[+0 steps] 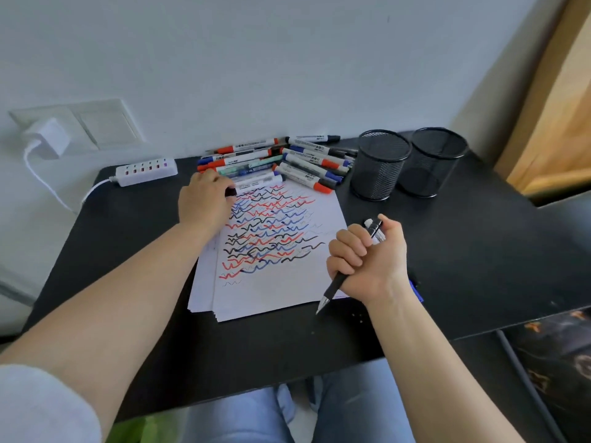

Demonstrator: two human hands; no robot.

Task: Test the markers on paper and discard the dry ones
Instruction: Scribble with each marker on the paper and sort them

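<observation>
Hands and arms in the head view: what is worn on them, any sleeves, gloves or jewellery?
Both hands, left hand and right hand, are bare: no gloves, rings, watch or bracelets show. Both forearms are uncovered. A pale grey sleeve is pushed up on the left arm; no sleeve shows on the right arm.
</observation>
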